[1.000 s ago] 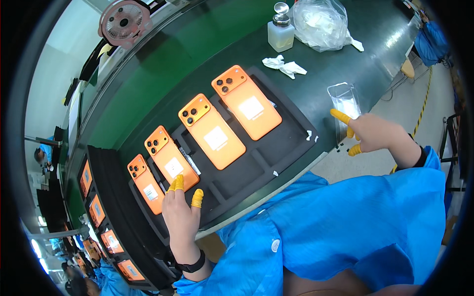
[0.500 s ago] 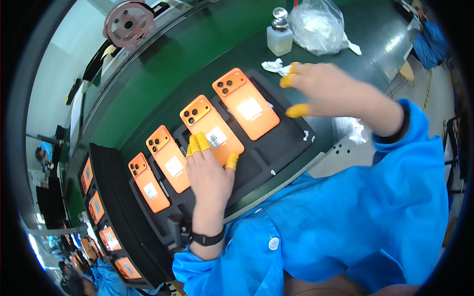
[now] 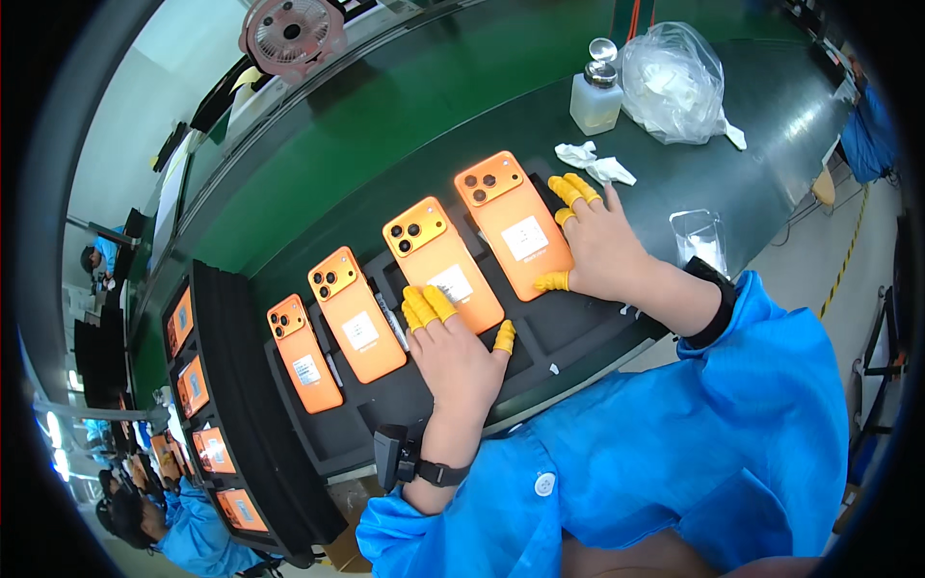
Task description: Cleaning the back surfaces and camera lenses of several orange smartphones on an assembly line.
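The right hand [image 3: 609, 249] has moved from the white tissue [image 3: 611, 171] to the three-o'clock side of the end phone [image 3: 514, 220], so both spread hands, gripping or not untellable, attend phones on the black tray [image 3: 568, 329], the left hand [image 3: 455, 364] over the neighbouring phone [image 3: 440, 252] at eight o'clock.

A dark green worktop [image 3: 780, 106] stretches toward two o'clock; pale floor [image 3: 800, 275] with a yellow-black stripe [image 3: 845, 250] at three; whitish wall [image 3: 125, 144] at ten; bright light [image 3: 58, 453] at eight.
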The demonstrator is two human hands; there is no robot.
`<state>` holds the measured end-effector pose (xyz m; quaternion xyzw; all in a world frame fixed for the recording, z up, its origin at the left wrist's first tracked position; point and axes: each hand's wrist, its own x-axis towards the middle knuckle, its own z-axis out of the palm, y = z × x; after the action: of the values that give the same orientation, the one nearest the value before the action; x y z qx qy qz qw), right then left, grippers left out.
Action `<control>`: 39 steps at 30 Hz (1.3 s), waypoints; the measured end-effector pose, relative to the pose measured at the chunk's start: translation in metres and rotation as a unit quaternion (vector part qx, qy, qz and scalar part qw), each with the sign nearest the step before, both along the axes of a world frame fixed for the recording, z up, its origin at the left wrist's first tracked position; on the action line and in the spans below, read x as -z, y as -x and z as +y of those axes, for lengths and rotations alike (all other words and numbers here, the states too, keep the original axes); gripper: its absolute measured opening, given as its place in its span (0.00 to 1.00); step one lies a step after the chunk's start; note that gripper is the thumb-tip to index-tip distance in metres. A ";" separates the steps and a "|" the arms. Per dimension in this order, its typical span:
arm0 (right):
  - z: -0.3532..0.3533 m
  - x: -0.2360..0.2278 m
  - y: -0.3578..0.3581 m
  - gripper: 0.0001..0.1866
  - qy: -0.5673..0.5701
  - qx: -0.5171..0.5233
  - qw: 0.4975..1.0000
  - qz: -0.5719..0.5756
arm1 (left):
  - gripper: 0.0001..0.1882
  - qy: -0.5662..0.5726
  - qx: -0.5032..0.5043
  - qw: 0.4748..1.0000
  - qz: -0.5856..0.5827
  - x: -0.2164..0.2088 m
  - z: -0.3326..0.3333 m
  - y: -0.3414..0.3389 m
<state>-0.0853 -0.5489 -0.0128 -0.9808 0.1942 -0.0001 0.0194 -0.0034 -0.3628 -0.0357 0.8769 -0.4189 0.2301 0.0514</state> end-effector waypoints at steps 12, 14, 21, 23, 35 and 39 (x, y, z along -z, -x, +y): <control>0.012 0.011 0.006 0.37 -0.105 0.012 0.983 -0.152 | 0.26 -0.021 0.005 0.983 0.183 0.005 0.012 -0.009; 0.019 0.009 0.008 0.37 -0.099 -0.010 0.978 -0.182 | 0.30 0.011 0.006 0.962 0.272 0.001 0.019 -0.011; 0.034 0.013 0.005 0.31 -0.070 -0.121 0.949 -0.283 | 0.31 0.116 0.076 0.943 0.304 0.008 0.038 -0.018; 0.039 0.011 0.004 0.33 -0.113 -0.117 0.949 -0.271 | 0.33 0.133 0.085 0.944 0.288 0.012 0.039 -0.017; 0.045 0.018 -0.002 0.32 -0.173 -0.177 0.922 -0.298 | 0.28 0.159 0.087 0.945 0.272 0.002 0.038 -0.014; 0.047 0.018 -0.006 0.26 -0.174 -0.185 0.916 -0.311 | 0.29 0.184 0.055 0.939 0.285 0.014 0.043 -0.016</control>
<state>-0.0798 -0.5020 -0.0312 -0.9310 -0.0091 -0.2674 0.2484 0.0126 -0.3200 -0.0495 0.8565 -0.3849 0.0403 0.3415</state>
